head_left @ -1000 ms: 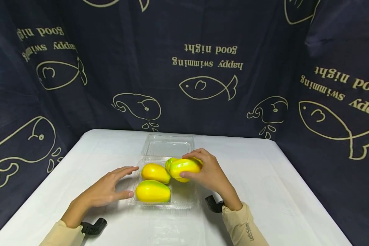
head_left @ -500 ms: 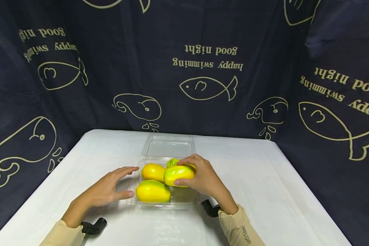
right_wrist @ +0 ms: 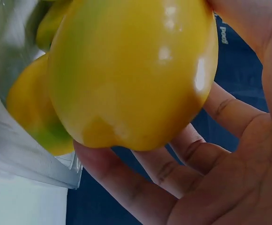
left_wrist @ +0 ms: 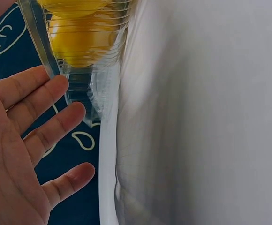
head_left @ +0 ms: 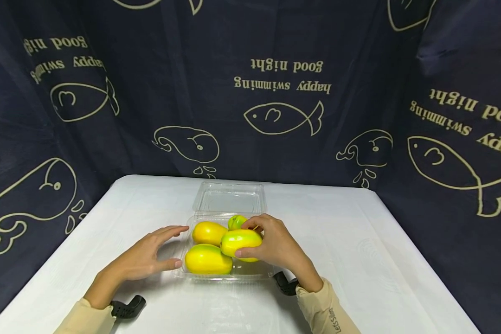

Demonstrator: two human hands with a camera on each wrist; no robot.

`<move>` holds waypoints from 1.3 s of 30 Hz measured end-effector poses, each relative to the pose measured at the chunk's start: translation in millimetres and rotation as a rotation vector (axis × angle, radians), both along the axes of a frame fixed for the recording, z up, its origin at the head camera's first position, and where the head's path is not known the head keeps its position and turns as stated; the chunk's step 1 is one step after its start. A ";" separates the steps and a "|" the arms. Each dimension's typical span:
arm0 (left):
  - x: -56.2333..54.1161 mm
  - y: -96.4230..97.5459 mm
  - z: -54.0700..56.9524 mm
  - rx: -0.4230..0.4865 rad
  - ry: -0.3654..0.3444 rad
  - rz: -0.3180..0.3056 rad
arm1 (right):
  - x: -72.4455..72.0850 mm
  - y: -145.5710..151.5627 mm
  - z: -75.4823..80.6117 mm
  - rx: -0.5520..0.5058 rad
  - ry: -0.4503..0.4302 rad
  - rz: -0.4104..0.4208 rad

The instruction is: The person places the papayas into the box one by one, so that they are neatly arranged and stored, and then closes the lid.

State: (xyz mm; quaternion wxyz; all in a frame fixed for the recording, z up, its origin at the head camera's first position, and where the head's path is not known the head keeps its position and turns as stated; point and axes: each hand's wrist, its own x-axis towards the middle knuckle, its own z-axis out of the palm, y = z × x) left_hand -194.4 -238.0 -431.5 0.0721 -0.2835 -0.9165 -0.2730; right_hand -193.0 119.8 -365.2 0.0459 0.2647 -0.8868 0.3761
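Glossy yellow-green oval fruit point(head_left: 240, 240) in right hand point(head_left: 274, 242).
Pinched between thumb and fingers; left hand point(head_left: 147, 253), fingers spread, beside clear plastic box point(head_left: 250, 269).

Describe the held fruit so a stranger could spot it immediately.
On the white table sits an open clear plastic container. Toward its right side is the glossy yellow-green oval fruit; unlike its neighbours, it's held by the person's right grip.

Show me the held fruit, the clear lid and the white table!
Held fruit point(right_wrist: 133, 75): right wrist view, its shiny yellow side.
Clear lid point(head_left: 230, 201): head view, its flat middle.
White table point(head_left: 334, 232): head view, its bare top.
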 end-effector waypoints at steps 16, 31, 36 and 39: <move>-0.4 1.1 0.2 0.003 -0.020 0.012 | 0.9 -5.3 -5.3 0.088 -0.038 0.051; 0.5 0.0 1.3 -0.004 -0.022 0.015 | -2.9 1.0 -4.0 0.146 -0.103 0.102; 0.5 0.4 2.3 -0.011 -0.007 0.006 | -3.4 3.4 -4.5 0.150 -0.120 0.121; 0.8 0.7 2.8 -0.010 -0.011 0.004 | -3.9 4.4 -5.3 0.153 -0.118 0.126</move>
